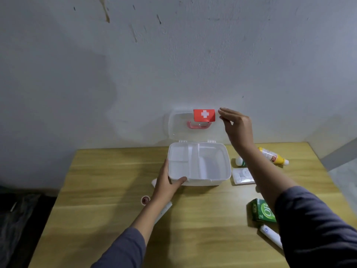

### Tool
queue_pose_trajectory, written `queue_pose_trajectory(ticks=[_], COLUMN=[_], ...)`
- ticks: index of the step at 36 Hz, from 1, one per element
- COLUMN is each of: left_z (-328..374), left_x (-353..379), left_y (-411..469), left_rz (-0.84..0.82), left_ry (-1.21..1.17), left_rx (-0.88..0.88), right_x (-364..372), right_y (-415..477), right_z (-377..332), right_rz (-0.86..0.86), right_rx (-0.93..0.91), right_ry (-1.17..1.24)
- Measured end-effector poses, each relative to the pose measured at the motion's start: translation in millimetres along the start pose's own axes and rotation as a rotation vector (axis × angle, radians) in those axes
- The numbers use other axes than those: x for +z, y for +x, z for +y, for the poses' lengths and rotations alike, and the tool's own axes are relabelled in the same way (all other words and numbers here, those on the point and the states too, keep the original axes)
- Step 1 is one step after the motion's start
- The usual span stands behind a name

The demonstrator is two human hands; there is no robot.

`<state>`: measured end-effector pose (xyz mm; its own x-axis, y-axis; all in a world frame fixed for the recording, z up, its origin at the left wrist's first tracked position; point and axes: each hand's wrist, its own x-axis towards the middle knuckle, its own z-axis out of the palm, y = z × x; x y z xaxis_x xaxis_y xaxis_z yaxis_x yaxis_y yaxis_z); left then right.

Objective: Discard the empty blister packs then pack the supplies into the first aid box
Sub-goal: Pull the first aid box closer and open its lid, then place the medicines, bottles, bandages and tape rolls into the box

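The white first aid box stands open at the back of the wooden table; its inner tray with dividers holds nothing. Its clear lid, with a red cross label and a red handle, stands upright against the wall. My left hand grips the box's front left corner, thumb over the rim. My right hand is raised at the lid's upper right corner, fingertips and thumb pinching its edge. No blister pack is clearly visible.
Right of the box lie a yellow tube, a small white-and-green bottle and a white packet. A green carton and a white tube sit near right. A small round item and a white tube lie left.
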<state>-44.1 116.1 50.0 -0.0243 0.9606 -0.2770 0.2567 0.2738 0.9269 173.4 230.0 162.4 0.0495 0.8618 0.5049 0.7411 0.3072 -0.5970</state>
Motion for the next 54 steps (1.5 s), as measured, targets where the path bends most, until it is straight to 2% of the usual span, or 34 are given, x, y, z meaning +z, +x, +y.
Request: queue_pose_trajectory(ticks=[7, 13, 18, 24, 27, 31, 35, 39, 43, 47, 51, 54], left_z=[-2.0, -4.8, -6.3, -10.0, -11.8, -16.0, -19.4, -18.4, -16.2, -15.1, -12.1, -11.4], left_x=[9.0, 17.0, 20.5, 23.5, 26.0, 29.1, 28.9, 29.4, 30.2, 29.9, 29.3, 29.9], left_y=[-8.1, -14.0, -13.3, -10.0, -8.5, -5.5, -4.5, -5.8, -6.5, -7.5, -8.0, -9.5], left_rz=[0.022, 0.049, 0.061, 0.050, 0.074, 0.077, 0.065, 0.061, 0.077, 0.085, 0.080, 0.073], left_ry=[-0.040, -0.101, -0.115, -0.084, -0.072, -0.100, -0.122, -0.141, -0.116, -0.106, -0.142, -0.113], left_rx=[-0.012, -0.026, -0.015, 0.016, 0.029, 0.027, 0.022, 0.014, 0.021, 0.015, -0.004, -0.016], right_x=[-4.6, -7.6, -29.5, -63.4, -79.6, -91.4, -91.3, -85.4, -83.6, -79.6, -61.0, -40.5], right_y=[9.1, 2.8, -41.7, -144.8, -185.0, -219.3, -226.0, -212.5, -190.7, -157.8, -118.3, -95.8], right_z=[13.9, 12.6, 25.0, 64.4, 87.0, 110.8, 118.9, 117.8, 103.9, 73.2, 45.7, 35.6], right_rz=[0.063, 0.012, -0.039, -0.236, -0.390, -0.580, -0.656, -0.617, -0.481, -0.361, -0.374, -0.421], right_rx=[0.100, 0.146, 0.228, 0.373, 0.444, 0.389, 0.382, 0.391, 0.365, 0.238, 0.084, 0.044], right_ry=[0.044, 0.065, 0.067, -0.014, -0.052, -0.193, -0.269, -0.296, -0.220, -0.149, -0.142, -0.194])
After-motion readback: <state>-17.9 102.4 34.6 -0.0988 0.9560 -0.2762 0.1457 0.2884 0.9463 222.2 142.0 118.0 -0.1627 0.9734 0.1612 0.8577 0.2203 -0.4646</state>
